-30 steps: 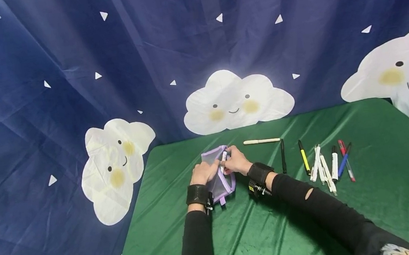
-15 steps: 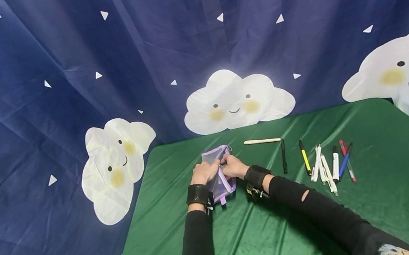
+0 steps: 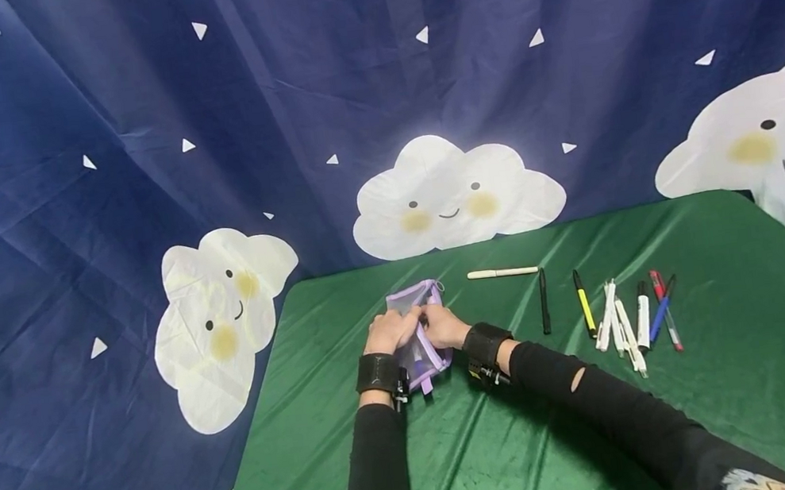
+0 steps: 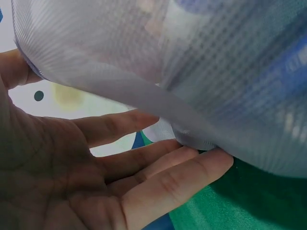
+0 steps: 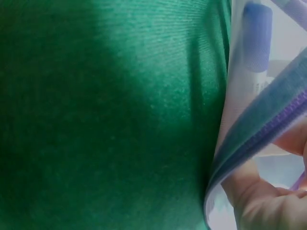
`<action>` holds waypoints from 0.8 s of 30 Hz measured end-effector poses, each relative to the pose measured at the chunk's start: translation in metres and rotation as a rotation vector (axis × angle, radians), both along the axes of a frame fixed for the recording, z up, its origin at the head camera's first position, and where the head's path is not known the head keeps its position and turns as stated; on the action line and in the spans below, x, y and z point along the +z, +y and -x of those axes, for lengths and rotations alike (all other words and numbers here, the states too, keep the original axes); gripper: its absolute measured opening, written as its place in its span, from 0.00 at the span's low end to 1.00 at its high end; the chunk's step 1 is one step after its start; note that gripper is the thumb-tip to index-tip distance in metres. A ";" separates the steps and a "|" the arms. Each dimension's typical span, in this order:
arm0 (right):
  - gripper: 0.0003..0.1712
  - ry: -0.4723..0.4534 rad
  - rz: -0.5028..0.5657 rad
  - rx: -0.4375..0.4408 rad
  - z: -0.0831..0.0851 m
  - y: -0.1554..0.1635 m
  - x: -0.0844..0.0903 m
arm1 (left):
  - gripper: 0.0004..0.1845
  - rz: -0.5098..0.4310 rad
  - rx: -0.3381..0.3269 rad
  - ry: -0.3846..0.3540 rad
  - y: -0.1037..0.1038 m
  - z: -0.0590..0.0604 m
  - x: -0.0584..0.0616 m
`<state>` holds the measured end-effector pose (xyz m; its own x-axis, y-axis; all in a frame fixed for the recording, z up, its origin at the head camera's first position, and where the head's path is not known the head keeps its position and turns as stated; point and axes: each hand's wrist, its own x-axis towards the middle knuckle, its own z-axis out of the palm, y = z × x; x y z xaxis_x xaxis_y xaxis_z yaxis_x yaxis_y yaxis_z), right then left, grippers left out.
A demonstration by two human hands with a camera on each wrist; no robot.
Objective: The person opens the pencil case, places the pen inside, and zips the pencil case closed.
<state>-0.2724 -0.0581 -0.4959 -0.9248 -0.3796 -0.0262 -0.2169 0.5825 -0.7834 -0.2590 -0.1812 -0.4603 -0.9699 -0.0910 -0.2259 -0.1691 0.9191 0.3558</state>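
Note:
My left hand (image 3: 390, 331) holds the rim of a mesh pencil pouch (image 3: 408, 295) with purple trim, thumb over the edge. In the left wrist view its fingers (image 4: 177, 187) stretch out beneath the mesh. My right hand (image 3: 444, 327) reaches into the unzipped opening from the right. In the right wrist view, a marker with a blue cap (image 5: 256, 38) shows through the pouch wall, cap end away from the hand, and the purple zipper (image 5: 283, 112) crosses in front of the fingers. The right fingertips are hidden in the pouch, so I cannot tell whether they grip the marker.
A green cloth (image 3: 528, 438) covers the table. Right of the pouch lie a cream pen (image 3: 503, 272), a black pen (image 3: 544, 301) and a yellow pen (image 3: 585, 304). Farther right are several white pens (image 3: 627, 332), a black-capped marker (image 3: 643, 318), a blue pen (image 3: 661, 312) and a red pen (image 3: 657, 281).
My right hand has moved down and left, deeper into the pouch. The white marker it held above the opening has gone inside with it. My left hand has stayed in place.

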 end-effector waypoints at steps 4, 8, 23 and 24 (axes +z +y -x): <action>0.23 0.007 -0.002 0.013 -0.001 0.002 -0.002 | 0.39 0.006 -0.020 -0.007 0.001 -0.002 0.002; 0.19 -0.018 0.018 0.041 0.000 0.005 -0.004 | 0.39 0.004 -0.036 0.001 0.002 -0.002 0.003; 0.07 -0.104 0.068 0.361 -0.002 0.011 -0.008 | 0.38 -0.023 0.013 0.013 0.000 -0.002 0.001; 0.05 -0.098 0.045 0.380 -0.002 0.012 -0.007 | 0.38 -0.029 0.020 0.011 0.000 -0.002 0.002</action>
